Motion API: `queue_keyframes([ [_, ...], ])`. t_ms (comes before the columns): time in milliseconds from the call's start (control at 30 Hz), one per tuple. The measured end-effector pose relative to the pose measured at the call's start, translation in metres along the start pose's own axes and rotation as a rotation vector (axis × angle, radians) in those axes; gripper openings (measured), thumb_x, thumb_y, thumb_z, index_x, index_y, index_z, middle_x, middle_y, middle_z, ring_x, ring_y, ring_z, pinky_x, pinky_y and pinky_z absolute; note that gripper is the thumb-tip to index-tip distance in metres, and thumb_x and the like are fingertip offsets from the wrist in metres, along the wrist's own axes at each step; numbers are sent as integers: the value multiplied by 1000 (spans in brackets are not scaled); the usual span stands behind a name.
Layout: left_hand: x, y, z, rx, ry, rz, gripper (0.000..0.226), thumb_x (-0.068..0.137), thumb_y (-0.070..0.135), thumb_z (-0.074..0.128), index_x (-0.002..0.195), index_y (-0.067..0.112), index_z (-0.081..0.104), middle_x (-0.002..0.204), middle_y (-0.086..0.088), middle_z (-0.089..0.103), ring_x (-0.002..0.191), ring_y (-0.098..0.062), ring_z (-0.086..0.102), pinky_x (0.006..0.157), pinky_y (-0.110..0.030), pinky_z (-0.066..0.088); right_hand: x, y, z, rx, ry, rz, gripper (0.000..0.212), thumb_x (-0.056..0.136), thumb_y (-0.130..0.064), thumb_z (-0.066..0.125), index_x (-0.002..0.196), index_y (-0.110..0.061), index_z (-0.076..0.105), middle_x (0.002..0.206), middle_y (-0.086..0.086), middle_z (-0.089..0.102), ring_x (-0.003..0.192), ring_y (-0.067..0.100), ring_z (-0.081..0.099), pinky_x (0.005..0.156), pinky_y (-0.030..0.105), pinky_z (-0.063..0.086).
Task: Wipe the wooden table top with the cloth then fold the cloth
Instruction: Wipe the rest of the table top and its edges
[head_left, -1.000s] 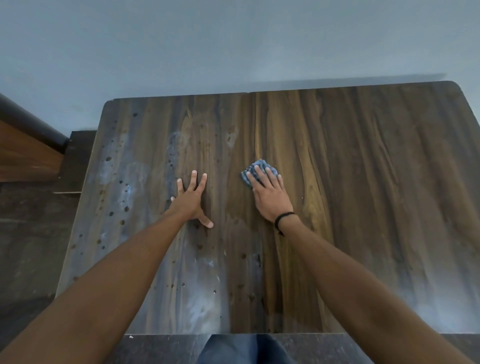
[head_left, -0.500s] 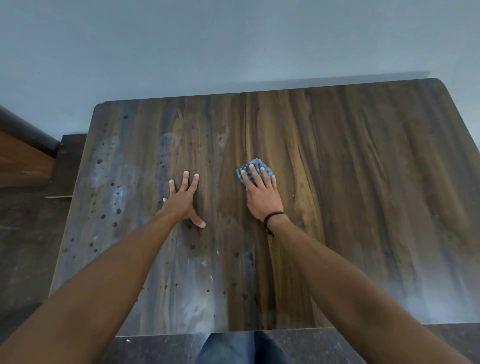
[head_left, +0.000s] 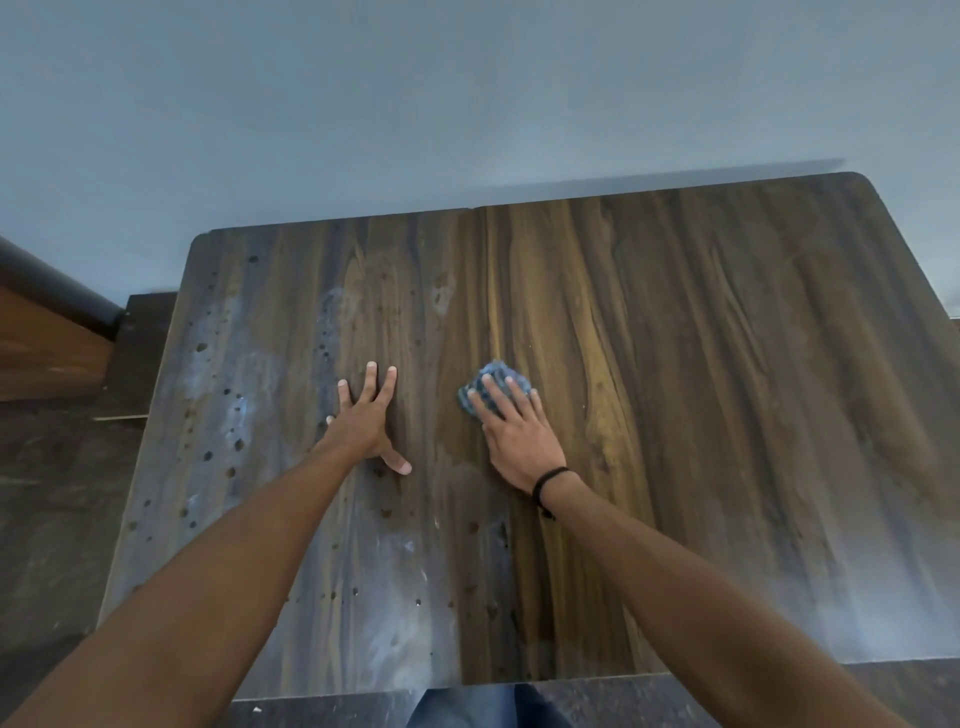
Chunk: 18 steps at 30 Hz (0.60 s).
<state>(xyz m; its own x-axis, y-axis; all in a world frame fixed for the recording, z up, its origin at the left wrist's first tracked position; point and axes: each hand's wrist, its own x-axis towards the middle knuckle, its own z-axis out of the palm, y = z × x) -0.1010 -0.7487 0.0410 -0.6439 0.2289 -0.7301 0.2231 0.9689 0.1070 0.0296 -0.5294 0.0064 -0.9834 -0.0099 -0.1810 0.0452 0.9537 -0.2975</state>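
Presses the bunched blue cloth (head_left: 496, 387) onto the table top (head_left: 727, 415) near its middle, well off every edge, with the right hand (head_left: 519, 441), fingers straight, not curled round it. Braces with the left hand (head_left: 363, 423), spread flat and released, just beside. Could slip off the loose wad; could miss the spotted, smeary left edge.

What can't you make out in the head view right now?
Head view:
Cloth: mostly under the right hand, so its size and folds are hidden.
Table: right edge cut off by the frame; the forearms cover part of the near top.
Pale smears beside the left hand: too blurred to tell wet from dust.
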Motion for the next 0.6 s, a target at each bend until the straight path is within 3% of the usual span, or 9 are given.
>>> queue_keyframes([
  [167,1,-2,1,2,9,5,165,46,50,97,151,38,-29,156,9,-42,146,-44,-26,111,-75,17,-57,17,24,-49,-47,-313,53,106,-36,25,158,-37,16,167,-5,12,154,25,0,123,50,0],
  [267,2,-1,2,7,6,8,164,46,50,97,151,38,-30,155,9,-43,146,-44,-27,111,-75,16,-55,41,17,-126,-38,-443,52,105,-36,25,157,-38,19,166,-6,19,154,24,12,123,52,11],
  [333,3,-1,1,3,9,5,164,47,50,97,151,38,-29,156,9,-42,146,-44,-27,110,-75,16,-30,43,6,-112,-4,-338,53,105,-33,29,157,-36,21,166,-6,19,153,25,13,123,54,15],
  [433,1,-3,4,2,20,8,162,49,50,96,152,38,-27,156,9,-41,146,-43,-27,111,-74,15,-11,22,0,44,29,5,55,105,-29,33,158,-34,20,167,-5,13,155,25,2,123,55,11],
  [467,0,-3,4,2,24,12,160,50,50,96,152,37,-26,157,8,-40,147,-42,-26,112,-74,14,-16,13,6,46,44,13,55,105,-29,33,158,-33,21,167,-4,13,154,27,2,123,56,12],
  [600,-13,-5,12,-29,40,46,151,57,49,93,157,30,-18,161,3,-33,148,-43,-20,117,-68,14,-69,11,27,-53,-57,-406,52,105,-34,27,157,-36,21,166,-5,17,154,26,10,123,53,10],
])
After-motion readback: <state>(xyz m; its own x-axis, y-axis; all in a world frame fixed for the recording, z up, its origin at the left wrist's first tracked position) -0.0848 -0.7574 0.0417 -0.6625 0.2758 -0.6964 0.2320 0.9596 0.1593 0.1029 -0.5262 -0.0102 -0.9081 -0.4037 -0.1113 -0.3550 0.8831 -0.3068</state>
